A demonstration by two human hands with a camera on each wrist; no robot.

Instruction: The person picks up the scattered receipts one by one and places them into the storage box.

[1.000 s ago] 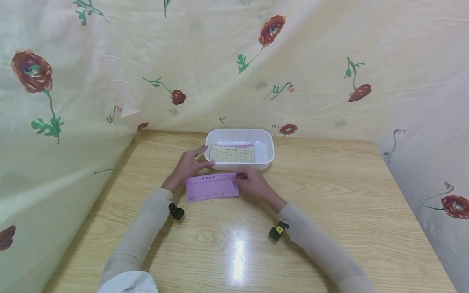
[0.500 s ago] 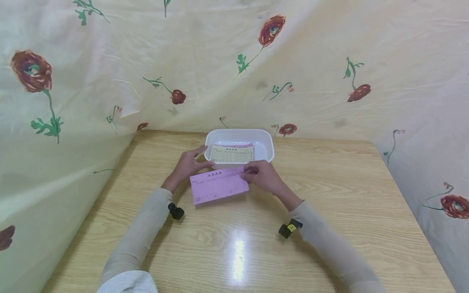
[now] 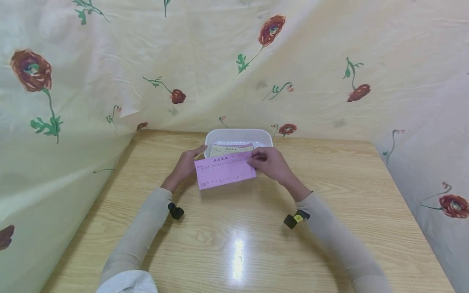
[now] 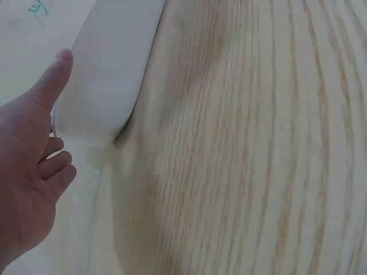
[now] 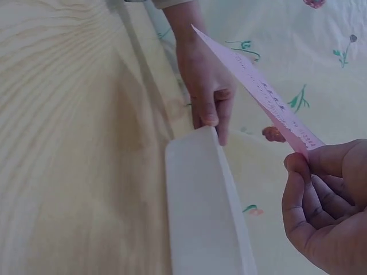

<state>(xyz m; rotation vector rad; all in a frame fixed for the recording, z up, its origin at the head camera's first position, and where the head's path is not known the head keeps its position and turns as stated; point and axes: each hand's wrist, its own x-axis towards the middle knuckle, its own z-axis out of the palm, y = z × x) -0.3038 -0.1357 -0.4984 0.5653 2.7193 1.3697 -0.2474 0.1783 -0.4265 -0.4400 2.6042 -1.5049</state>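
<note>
A pink printed form slip (image 3: 225, 171) is pinched at its right end between the thumb and fingers of my right hand (image 3: 272, 165). The slip is raised, tilted, and overlaps the front of a white plastic container (image 3: 261, 142) in the head view. Inside the container lies a cream printed slip (image 3: 229, 150) with a pink edge showing behind it; the raised slip hides their lower part. My left hand (image 3: 181, 170) grips the container's left end, its thumb hidden in the head view. The left wrist view shows that thumb (image 4: 56, 77) along the container wall.
The container stands on a wood-grain table (image 3: 205, 236), near its back edge. A floral cloth (image 3: 205, 61) hangs behind the table and along both sides. Each forearm wears a small black wrist camera (image 3: 176, 211).
My right hand has lifted the pink slip off the table and carried it up and rightward, over the front of the container. My left hand stays at the container's left end.
</note>
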